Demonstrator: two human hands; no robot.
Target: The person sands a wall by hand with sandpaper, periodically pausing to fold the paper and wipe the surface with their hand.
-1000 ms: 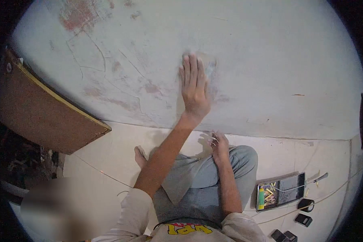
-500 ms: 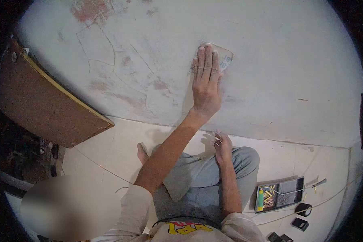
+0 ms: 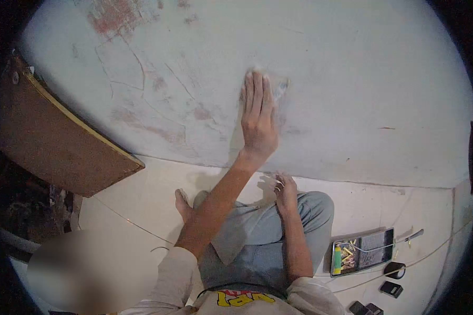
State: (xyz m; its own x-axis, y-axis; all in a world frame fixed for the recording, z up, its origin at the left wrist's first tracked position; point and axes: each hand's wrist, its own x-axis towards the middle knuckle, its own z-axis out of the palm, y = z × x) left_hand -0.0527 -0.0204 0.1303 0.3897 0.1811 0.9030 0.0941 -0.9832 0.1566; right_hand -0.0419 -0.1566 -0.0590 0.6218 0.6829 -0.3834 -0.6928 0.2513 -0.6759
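My left hand (image 3: 259, 121) lies with its fingers stretched out and close together on a sheet of sandpaper (image 3: 281, 90), pressing it flat against the pale wall (image 3: 341, 105). One corner of the sheet, with faint printed marks, shows right of the fingers; the rest is under my hand. Fine dust coats the fingertips, and grey smudges surround the spot. Lower down, my right hand (image 3: 285, 190) hangs loosely by my bent knee, its fingers slightly curled and apart, with nothing visible in it.
A brown board (image 3: 63, 136) with a yellowish edge leans at the left. On the tiled floor at the right lies a black tray (image 3: 361, 253) holding small coloured pieces and a green tube. Nearby are a black roll (image 3: 394, 270), small black boxes (image 3: 391, 289) and a cable (image 3: 431, 256).
My left hand and the sandpaper have slid slightly down and left along the wall. The whole view has shifted a little left. My right hand stays by the knee.
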